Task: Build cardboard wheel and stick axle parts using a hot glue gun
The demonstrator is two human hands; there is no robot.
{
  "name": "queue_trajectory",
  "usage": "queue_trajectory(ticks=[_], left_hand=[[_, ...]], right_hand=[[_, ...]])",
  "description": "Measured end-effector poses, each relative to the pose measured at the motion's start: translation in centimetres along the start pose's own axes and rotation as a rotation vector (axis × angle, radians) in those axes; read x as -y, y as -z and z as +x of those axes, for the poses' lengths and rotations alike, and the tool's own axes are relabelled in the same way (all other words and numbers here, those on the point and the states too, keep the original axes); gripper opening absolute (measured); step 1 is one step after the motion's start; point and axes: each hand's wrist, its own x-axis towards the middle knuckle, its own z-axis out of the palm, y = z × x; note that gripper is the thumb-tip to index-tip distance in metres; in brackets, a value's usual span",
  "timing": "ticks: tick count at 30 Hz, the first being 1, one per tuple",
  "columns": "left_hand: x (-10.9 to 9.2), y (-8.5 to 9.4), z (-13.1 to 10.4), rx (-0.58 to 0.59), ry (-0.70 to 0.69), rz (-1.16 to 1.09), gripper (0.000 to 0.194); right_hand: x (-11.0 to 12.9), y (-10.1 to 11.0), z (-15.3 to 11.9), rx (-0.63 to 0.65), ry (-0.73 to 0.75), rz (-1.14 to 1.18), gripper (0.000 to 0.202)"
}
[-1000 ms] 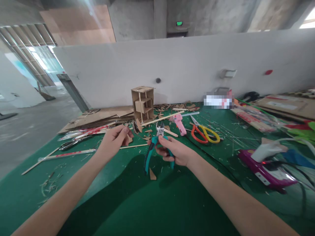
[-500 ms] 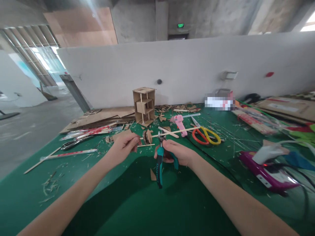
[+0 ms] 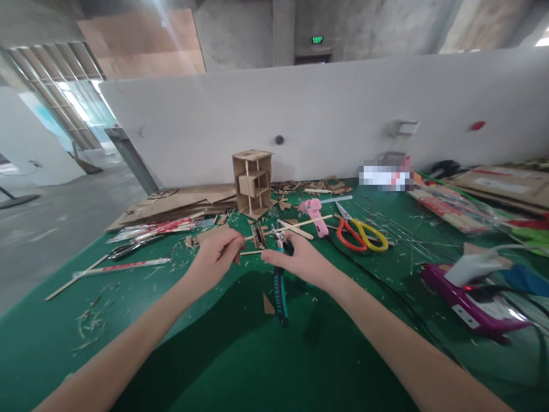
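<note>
My left hand [image 3: 218, 250] pinches the left end of a thin wooden stick [image 3: 314, 221]. Small cardboard discs [image 3: 258, 235] are threaded on that stick, right beside my left fingertips. My right hand [image 3: 300, 257] is around a pair of cutting pliers [image 3: 279, 292] with teal and black handles, its thumb stretched across them to the left. The pliers' metal jaws [image 3: 278, 235] are at the stick, just right of the discs; whether they bite into it I cannot tell. My right fingers are partly hidden behind the palm.
A cardboard shelf tower [image 3: 253, 184] stands at the back. A pink glue gun [image 3: 316, 217] and orange-and-yellow scissors [image 3: 362, 233] lie to the right. Further right is a purple power strip [image 3: 469, 306] with cables. Cardboard sheets [image 3: 180, 203], black scissors [image 3: 137, 245] and wood scraps are on the left.
The pliers' handles have come together, and my right thumb has swung left over them. The stick and discs have turned slightly in my left hand. The camera view has shifted a little.
</note>
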Motion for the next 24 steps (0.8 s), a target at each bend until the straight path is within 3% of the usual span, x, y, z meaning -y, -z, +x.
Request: queue_trajectory(ticks=[5,10,19,24], left_hand=[[-0.3,-0.5,-0.1,0.049,0.090,-0.208,0.034],[-0.6,-0.8,-0.3,0.055,0.078,-0.196,0.030],[-0.8,-1.1,-0.3,-0.012,0.075,-0.182,0.020],[-0.9,-1.0,-0.2,-0.030,0.086,-0.198,0.020]], right_hand=[[-0.2,0.2,0.3,0.001,0.038,0.028,0.031],[-1.1,1.0,1.3,0.049,0.087,0.118,0.015],[-0.6,2.1,1.3,0.068,0.110,0.089,0.028],[-0.3,2.2,0.9,0.046,0.049,0.126,0.033]])
